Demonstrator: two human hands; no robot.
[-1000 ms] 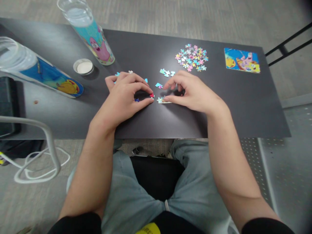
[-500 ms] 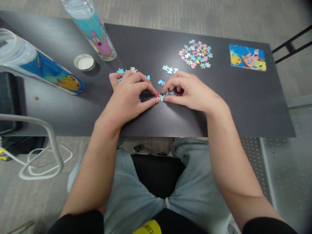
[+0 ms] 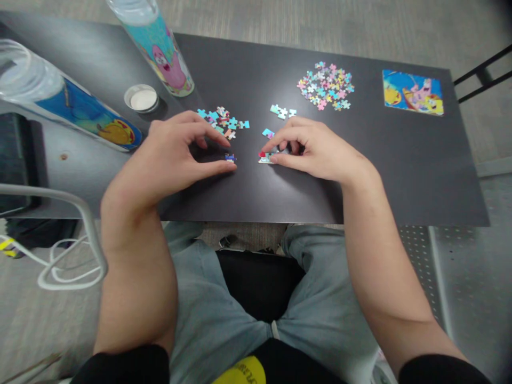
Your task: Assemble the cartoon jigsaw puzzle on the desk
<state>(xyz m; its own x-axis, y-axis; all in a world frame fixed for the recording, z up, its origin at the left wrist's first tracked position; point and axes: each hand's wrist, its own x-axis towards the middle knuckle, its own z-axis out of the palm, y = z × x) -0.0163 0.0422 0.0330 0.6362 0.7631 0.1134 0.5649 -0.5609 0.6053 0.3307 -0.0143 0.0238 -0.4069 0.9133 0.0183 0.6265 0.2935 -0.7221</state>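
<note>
Some joined puzzle pieces, pale with a red patch, lie flat on the dark table. My right hand pinches them at their right side, thumb and index finger on them, partly hiding them. To the left, my left hand is spread around a small dark blue puzzle piece, its thumb just below and its index finger above. Whether the thumb touches that piece I cannot tell. Beyond the left fingertips lies a small cluster of puzzle pieces. A blue-and-pink piece and a joined strip sit beyond my right hand.
A large puzzle-piece pile lies at the back, with a cartoon picture card farther right. Two clear-topped cartoon tubes and a round lid occupy the left. A white metal bar juts in at left.
My left hand has let go of the joined pieces and moved left, uncovering the small cluster and the dark blue piece. My right hand stays on the joined pieces.
</note>
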